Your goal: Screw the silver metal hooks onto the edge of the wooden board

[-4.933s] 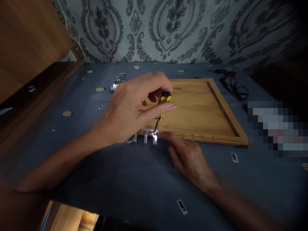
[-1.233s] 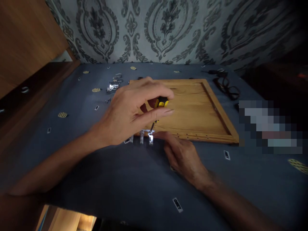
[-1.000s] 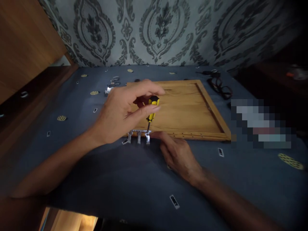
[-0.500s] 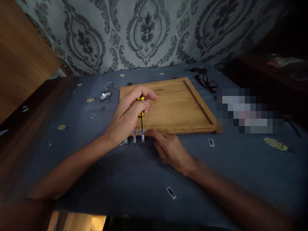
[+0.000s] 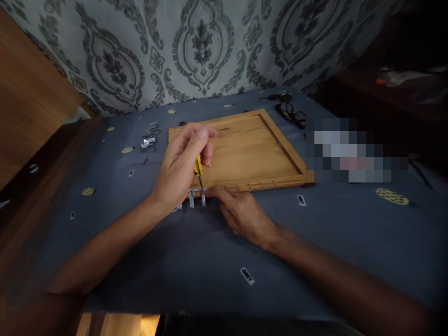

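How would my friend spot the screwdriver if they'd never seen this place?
Look for the big blue patterned cloth, then the framed wooden panel lying on it. At the panel's near edge, toward its left end, the left hand holds the screwdriver pointing down at silver metal pieces. Unlike those, it has a bright yellow handle on a thin shaft.

Dimly lit gray wall point(image 5: 203, 46) with dark floral medallions; brown wooden panel point(image 5: 31, 74) at left; blue printed cloth point(image 5: 168, 270) below.
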`<state>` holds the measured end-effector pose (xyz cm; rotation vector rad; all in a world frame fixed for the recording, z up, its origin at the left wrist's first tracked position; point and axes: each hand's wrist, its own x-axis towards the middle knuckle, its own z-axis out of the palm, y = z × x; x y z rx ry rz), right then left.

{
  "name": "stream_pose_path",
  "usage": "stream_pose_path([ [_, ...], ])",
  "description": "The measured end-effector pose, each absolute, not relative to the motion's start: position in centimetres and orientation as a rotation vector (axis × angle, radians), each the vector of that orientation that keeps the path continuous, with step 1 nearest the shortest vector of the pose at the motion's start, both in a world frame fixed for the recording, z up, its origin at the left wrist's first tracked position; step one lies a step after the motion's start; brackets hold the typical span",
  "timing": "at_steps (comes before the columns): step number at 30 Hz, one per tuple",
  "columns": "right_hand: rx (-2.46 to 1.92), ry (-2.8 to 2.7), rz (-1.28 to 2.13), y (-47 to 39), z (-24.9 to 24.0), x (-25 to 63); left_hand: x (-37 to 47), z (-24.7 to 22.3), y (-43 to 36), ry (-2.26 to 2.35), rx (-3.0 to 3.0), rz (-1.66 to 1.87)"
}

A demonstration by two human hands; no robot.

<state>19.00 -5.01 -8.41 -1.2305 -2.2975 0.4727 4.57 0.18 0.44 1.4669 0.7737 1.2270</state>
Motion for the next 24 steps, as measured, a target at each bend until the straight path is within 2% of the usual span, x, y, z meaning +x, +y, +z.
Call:
stream_pose_path([
  [10,-1.291,-2.348,0.464,-5.1,-8.1,18.8,4.3,0.6,0.0,0.663,1.439,1.085],
  [18,-1.287,-2.358,0.477,-5.0,-8.0,18.9,1.6,1.6,-0.1,1.065,2.168,1.031],
  [24,-1.301,-2.371,0.459,-5.1,-8.0,18.8,0.6,2.2,-0.5,1.403,2.631,0.842],
])
